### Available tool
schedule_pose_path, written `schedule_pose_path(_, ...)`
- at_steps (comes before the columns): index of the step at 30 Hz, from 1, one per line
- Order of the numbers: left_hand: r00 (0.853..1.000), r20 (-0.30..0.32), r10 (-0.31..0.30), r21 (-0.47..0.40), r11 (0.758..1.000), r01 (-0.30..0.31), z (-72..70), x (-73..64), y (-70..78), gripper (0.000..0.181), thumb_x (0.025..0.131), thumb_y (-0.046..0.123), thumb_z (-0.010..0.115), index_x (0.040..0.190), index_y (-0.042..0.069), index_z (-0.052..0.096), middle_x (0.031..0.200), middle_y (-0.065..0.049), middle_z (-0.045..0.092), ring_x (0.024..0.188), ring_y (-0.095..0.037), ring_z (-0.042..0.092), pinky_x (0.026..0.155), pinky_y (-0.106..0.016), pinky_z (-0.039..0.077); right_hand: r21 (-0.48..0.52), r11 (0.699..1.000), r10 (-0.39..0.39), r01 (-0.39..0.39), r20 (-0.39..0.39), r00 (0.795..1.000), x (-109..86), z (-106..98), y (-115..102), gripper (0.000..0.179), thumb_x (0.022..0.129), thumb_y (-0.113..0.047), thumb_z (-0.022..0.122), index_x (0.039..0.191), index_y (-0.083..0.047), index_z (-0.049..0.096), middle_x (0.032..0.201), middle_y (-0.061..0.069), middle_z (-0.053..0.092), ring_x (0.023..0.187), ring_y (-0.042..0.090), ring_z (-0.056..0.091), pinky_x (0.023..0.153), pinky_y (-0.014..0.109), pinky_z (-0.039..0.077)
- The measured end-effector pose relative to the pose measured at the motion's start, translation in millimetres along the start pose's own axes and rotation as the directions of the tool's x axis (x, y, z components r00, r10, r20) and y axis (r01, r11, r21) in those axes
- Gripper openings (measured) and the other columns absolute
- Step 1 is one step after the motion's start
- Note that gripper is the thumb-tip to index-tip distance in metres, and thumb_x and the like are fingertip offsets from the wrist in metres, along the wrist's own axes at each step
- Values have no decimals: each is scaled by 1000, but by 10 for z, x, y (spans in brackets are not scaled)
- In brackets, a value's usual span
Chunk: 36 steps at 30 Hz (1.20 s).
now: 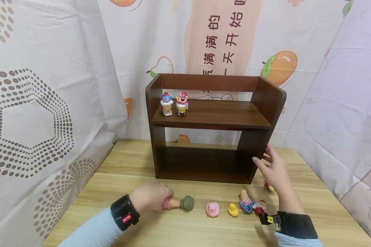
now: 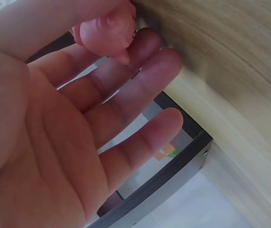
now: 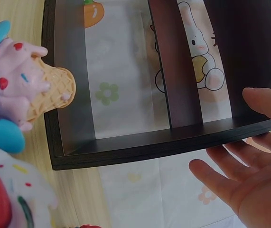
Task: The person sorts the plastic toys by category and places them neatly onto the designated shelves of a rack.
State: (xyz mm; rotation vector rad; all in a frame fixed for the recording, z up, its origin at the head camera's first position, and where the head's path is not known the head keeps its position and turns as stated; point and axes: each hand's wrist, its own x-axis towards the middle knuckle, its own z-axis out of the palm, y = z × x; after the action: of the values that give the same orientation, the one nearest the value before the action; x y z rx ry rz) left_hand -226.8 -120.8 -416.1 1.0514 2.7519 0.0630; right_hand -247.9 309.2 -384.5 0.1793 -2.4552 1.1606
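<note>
My left hand (image 1: 151, 196) is low over the table at the front left, pinching a small pink ice-cream-cone figurine (image 2: 109, 31) between thumb and fingertips, with the other fingers spread. Beside it lies a green rounded figurine (image 1: 188, 203); the pink one's cone points toward it. My right hand (image 1: 275, 171) is at the right side panel of a dark brown two-tier shelf (image 1: 208, 180). Its thumb is at the panel's front edge and its fingers reach along the outer side, extended and loose. Two ice-cream figurines, one blue-headed (image 1: 167, 103) and one pink (image 1: 182, 103), stand upright at the left of the upper tier.
In front of the shelf sit a pink duck (image 1: 212, 209) and a yellow duck (image 1: 233, 209). A blue and pink cone figurine (image 1: 246, 202) and a red and white figurine (image 1: 259, 207) lie near my right forearm. Another small toy (image 1: 269, 186) is partly hidden behind that arm.
</note>
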Motion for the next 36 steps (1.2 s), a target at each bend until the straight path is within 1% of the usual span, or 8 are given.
schedule_pose_path(9,1000,-25,18,28,999,-18,-3,-6,4,30,74,7,82,78,23,57,70,11,49,61,-7,46,54,-26,43,3,1000,6,-6,1,1000,-10,-5,-18,75,101,-32,66,162,-11,27,149,34,42,126,56,50,93,67,47)
schedule_pose_path(13,999,-34,28,14,1000,-28,12,-1,-9,29,76,7,80,77,23,56,68,12,49,59,-7,45,53,-25,42,0,1000,6,-6,0,1000,-11,-4,-19,76,101,-33,66,161,-11,27,149,34,42,126,56,50,93,67,47)
schedule_pose_path(16,998,-48,43,8,999,-43,20,7,-26,26,80,12,80,77,23,56,67,12,49,58,-6,45,52,-24,42,-2,1000,7,-7,0,1000,-11,-3,-16,75,101,-33,66,161,-11,27,149,33,42,126,55,50,94,66,46)
schedule_pose_path(19,997,-64,49,16,999,-48,2,13,-40,25,84,23,81,77,25,57,67,13,49,58,-6,46,53,-24,43,-3,1000,6,-6,-2,1000,-11,-4,-17,75,101,-32,66,161,-11,27,149,33,43,127,55,50,94,65,47)
schedule_pose_path(23,995,-86,55,20,998,-53,-5,26,-82,25,83,29,83,76,26,58,67,14,50,58,-6,47,53,-24,44,-1,1000,2,-2,0,1000,-8,-3,-15,75,101,-31,66,161,-10,27,149,33,42,126,55,50,94,65,47)
schedule_pose_path(28,986,-133,97,21,995,-95,-12,31,-136,25,83,19,80,75,26,57,66,14,47,57,-4,44,52,-23,42,-3,1000,4,-4,0,1000,-5,0,0,76,101,-34,65,161,-11,27,150,32,42,127,54,50,95,65,46)
schedule_pose_path(31,979,-158,125,11,992,-125,-32,30,-151,24,85,18,78,74,25,57,65,15,45,58,-4,42,53,-23,40,-4,1000,5,-5,-1,1000,-8,1,6,76,101,-35,65,162,-12,27,150,32,42,128,54,50,96,64,46)
schedule_pose_path(36,969,-184,164,8,986,-165,-69,28,-167,21,88,22,77,77,24,60,69,11,52,62,-4,44,56,-23,41,0,1000,-7,7,-3,1000,-13,-1,14,76,101,-32,66,161,-11,27,149,33,42,126,55,50,94,64,47)
